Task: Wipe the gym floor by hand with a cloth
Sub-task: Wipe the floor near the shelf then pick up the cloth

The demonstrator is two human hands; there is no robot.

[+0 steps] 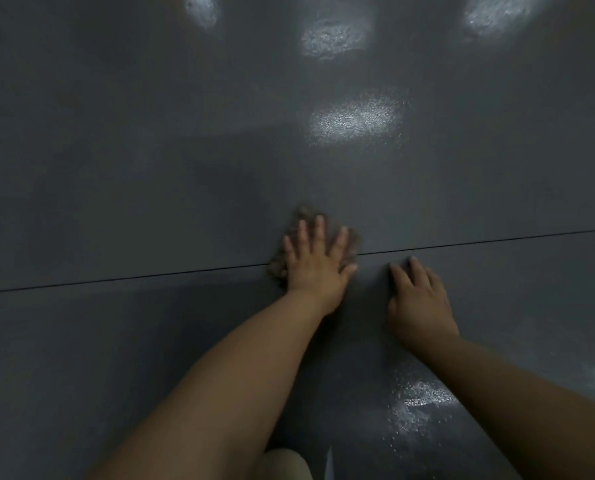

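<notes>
A brownish cloth (pixel 282 263) is lying on the dark floor (pixel 150 168), straddling a thin seam (pixel 479 242). The left hand (pixel 315 263) is pressing it flat, fingers spread. Just right, the right hand (pixel 419 301) is resting on the floor, fingers relaxed, holding nothing.

Only 1 view, from a wide-angle camera on the person's head, looking forward and steeply down, close over the dark grey floor (pixel 150 150). Both forearms enter from the bottom edge; a floor seam (pixel 497 239) crosses the middle of the frame, bowed by the lens.
</notes>
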